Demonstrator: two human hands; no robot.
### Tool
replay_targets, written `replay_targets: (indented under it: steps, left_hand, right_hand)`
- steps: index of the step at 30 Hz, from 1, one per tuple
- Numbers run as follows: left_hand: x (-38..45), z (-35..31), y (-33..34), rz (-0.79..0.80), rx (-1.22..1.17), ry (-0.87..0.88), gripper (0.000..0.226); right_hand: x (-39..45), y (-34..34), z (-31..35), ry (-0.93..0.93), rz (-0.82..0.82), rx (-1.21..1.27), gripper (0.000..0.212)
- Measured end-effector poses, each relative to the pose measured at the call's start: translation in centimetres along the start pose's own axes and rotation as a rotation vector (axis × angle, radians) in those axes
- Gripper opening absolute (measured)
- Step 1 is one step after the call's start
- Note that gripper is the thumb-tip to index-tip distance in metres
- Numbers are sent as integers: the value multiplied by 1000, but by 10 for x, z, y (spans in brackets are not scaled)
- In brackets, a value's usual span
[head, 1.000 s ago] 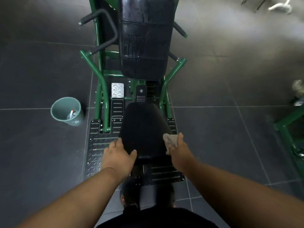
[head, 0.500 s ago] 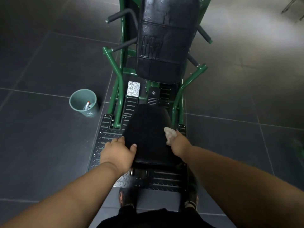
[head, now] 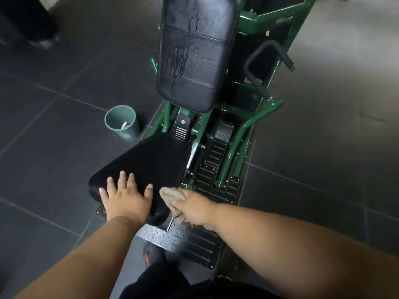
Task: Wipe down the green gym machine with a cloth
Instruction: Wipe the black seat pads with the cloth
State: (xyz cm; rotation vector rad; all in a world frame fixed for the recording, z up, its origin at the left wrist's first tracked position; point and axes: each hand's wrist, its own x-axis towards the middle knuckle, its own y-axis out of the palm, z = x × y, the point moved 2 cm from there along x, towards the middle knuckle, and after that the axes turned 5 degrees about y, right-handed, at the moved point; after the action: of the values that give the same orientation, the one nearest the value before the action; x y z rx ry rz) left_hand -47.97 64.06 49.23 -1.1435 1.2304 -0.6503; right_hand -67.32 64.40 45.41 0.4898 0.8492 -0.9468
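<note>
The green gym machine point(head: 244, 128) stands in front of me with a black seat pad point(head: 151, 160) and a wet-looking black back pad point(head: 194, 52). My left hand point(head: 125, 197) lies flat with spread fingers on the near end of the seat pad. My right hand point(head: 194, 208) grips a beige cloth point(head: 172, 196) against the seat's near right edge, just above the metal tread plate point(head: 207, 240).
A teal bucket point(head: 122, 123) with a small item inside stands on the dark tiled floor left of the machine. A black handle bar point(head: 254, 70) juts out at the machine's right. My shoe point(head: 152, 255) is by the tread plate. A dark shape point(head: 28, 18) fills the top left.
The view has swung so the machine now sits to the right. My left hand moved up onto the top of the seat pad; my right hand and cloth slid back toward the seat's near corner.
</note>
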Motion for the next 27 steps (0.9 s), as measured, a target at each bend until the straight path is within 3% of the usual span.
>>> replay_targets:
  steps: [2, 6, 12, 14, 18, 22, 27]
  left_hand:
    - [-10, -8, 3, -18, -13, 5, 80]
    - [-15, -16, 3, -35, 18, 29, 74]
    - [13, -13, 16, -208, -111, 64, 56]
    - [15, -12, 19, -236, -131, 67, 52]
    - [13, -9, 19, -248, -137, 94, 60]
    - [13, -9, 15, -226, -119, 94, 58]
    - [13, -11, 17, -247, -111, 78, 54]
  right_hand:
    - [-4, -7, 1, -34, -17, 21, 52]
    - [-2, -26, 19, -117, -181, -70, 69]
    - [33, -40, 71, -257, -252, -602, 48]
    - [56, -41, 79, -287, -245, -867, 48]
    - [94, -53, 87, -409, -271, -1137, 52]
    - [134, -83, 102, -467, -262, -1232, 58]
    - [197, -132, 139, -501, -508, -1324, 49]
